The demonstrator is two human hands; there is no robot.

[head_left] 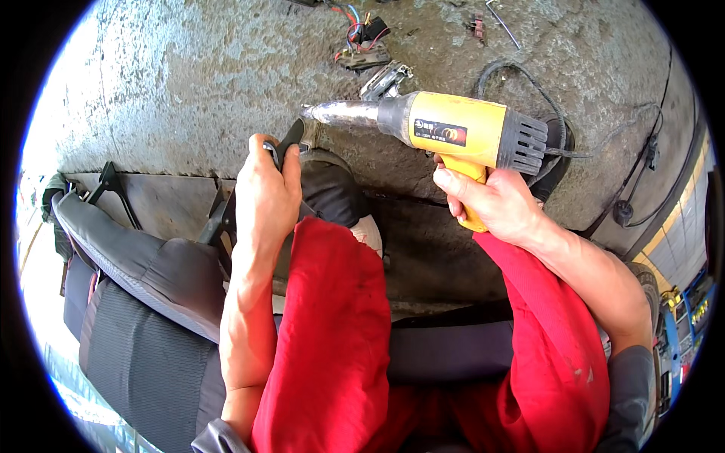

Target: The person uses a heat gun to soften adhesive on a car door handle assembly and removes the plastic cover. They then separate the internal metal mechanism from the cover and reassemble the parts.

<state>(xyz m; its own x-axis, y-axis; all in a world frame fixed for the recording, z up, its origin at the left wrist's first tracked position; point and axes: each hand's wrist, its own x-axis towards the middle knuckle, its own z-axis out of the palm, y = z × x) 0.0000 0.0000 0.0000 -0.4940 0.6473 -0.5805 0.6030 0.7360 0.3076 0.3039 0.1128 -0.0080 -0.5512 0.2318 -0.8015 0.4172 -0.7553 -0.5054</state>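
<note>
My right hand grips the handle of a yellow-and-black heat gun, which lies sideways with its metal nozzle pointing left. In my left hand is a black flat piece, perhaps plastic, its upper end at the nozzle's tip; whether they touch I cannot tell. Behind the gun, on the worn grey work surface, lies a small silvery metal part.
Wires with black modules, a small reddish part and a bent rod lie farther back. Cables with a plug run along the right. A padded seat with black brackets is at the left. My red-clothed knees frame the lower middle.
</note>
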